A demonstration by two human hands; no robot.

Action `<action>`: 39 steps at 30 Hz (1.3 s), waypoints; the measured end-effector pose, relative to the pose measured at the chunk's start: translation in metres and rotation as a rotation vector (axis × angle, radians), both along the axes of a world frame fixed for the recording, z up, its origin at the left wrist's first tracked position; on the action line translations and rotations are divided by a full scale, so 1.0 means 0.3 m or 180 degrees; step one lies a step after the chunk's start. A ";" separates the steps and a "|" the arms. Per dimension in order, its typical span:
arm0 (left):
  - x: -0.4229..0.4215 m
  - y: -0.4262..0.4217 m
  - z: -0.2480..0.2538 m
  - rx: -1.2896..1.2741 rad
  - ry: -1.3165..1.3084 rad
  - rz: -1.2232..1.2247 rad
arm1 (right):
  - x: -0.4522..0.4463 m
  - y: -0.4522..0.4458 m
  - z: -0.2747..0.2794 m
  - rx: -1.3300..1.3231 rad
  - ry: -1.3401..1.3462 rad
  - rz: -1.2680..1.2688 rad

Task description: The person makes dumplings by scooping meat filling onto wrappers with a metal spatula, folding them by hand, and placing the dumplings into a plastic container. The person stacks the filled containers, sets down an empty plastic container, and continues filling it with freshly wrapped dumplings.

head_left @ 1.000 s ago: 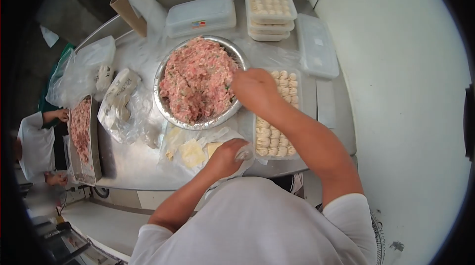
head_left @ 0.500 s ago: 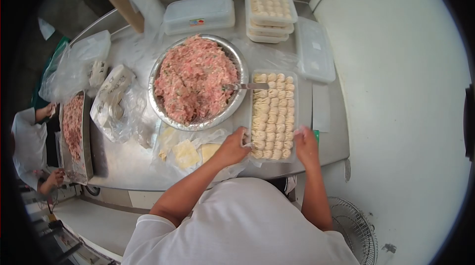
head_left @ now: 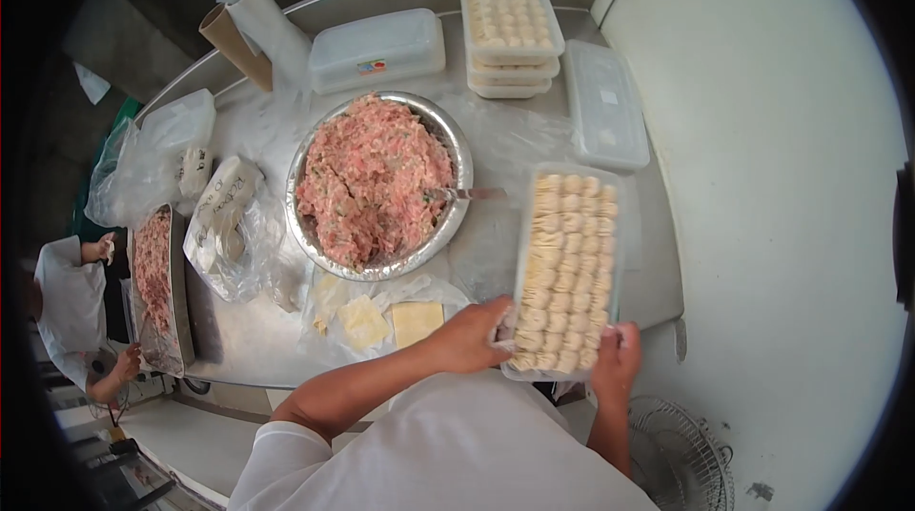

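Note:
A clear plastic tray filled with rows of small pleated dumplings is held between my two hands near the table's front edge. My left hand grips its lower left side, and my right hand grips the lower right side. Left of the tray stands a metal bowl heaped with pink minced meat. A flat metal spatula rests in the meat, its other end over the bowl's rim. Square yellow wrappers lie on plastic below the bowl.
Stacked dumpling boxes, a lidded container and another at right stand at the back. Plastic rolls and bagged packages are at left. Another person works beside a meat pan.
My right hand left the spatula in the bowl and took hold of the dumpling tray's right side. Both hands have since shifted the tray right and towards me.

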State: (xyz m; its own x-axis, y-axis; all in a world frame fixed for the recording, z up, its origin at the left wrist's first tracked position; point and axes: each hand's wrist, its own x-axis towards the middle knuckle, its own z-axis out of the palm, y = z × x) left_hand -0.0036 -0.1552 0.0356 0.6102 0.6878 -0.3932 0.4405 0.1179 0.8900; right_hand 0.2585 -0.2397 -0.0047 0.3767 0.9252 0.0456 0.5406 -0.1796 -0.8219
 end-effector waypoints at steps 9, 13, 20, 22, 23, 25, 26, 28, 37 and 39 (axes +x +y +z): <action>0.074 0.385 0.239 0.1623 -0.0819 0.0188 | 0.080 0.420 0.343 0.0748 0.0619 -0.0353; 0.026 0.671 0.350 0.0614 -0.0851 0.0906 | 0.030 0.835 0.388 0.1018 0.0888 0.0126; -0.071 1.156 0.241 0.0189 -0.1336 0.1658 | -0.110 1.434 0.357 0.0493 0.0761 0.0309; -0.087 1.238 0.191 0.0111 -0.1255 0.1753 | -0.137 1.551 0.304 0.0231 0.0191 0.0419; -0.090 1.267 0.171 0.0095 -0.1243 0.1759 | -0.137 1.605 0.245 0.0385 -0.0013 0.0461; -0.095 1.304 0.139 0.0174 -0.1069 0.2165 | -0.144 1.674 0.212 0.0584 -0.0295 0.0552; -0.107 1.325 0.124 0.0133 -0.1051 0.2180 | -0.150 1.703 0.191 0.0800 -0.0589 0.0643; -0.122 1.329 0.093 0.0190 -0.1134 0.2231 | -0.156 1.708 0.163 0.0626 -0.0476 0.0667; -0.141 1.295 0.080 0.0240 -0.1197 0.2214 | 0.126 1.595 0.097 0.0160 -0.1610 0.0724; -0.148 1.294 0.079 0.0233 -0.1216 0.2265 | 0.325 1.482 -0.055 0.0404 -0.2802 0.0446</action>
State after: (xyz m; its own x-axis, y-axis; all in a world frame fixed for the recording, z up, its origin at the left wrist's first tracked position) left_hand -0.0480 0.2331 0.0594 0.0998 0.9777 -0.1849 -0.0541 0.1909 0.9801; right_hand 0.3561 0.2050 -0.0212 0.0412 0.9283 0.3694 0.9940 -0.0008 -0.1090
